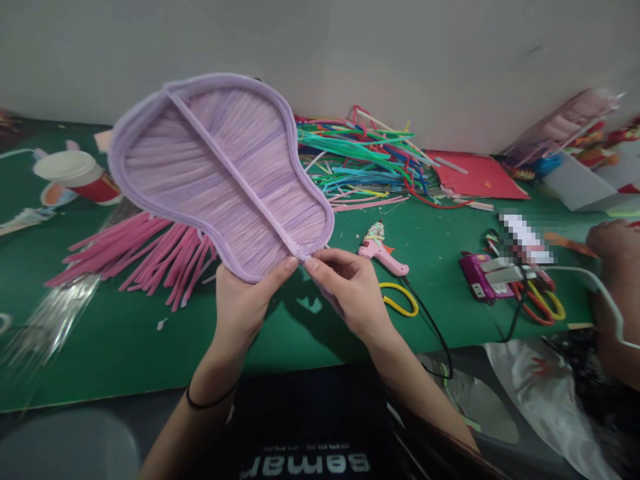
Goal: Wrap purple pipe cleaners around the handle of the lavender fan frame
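I hold up a large lilac leaf-shaped piece (220,167) made of fuzzy pipe cleaners, with a thick rim and a midrib running diagonally. My left hand (245,303) grips its lower edge, thumb pressed at the base of the midrib. My right hand (347,290) pinches the same base point from the right, fingers curled closed. The piece is lifted above a green table (280,347).
A pile of pink pipe cleaners (140,257) lies under the piece. Mixed coloured pipe cleaners (365,160) lie behind. A pink glue gun (383,253), yellow-handled scissors (400,300), a paper cup (77,177), red paper (480,177). Another person's hand (615,247) is at right.
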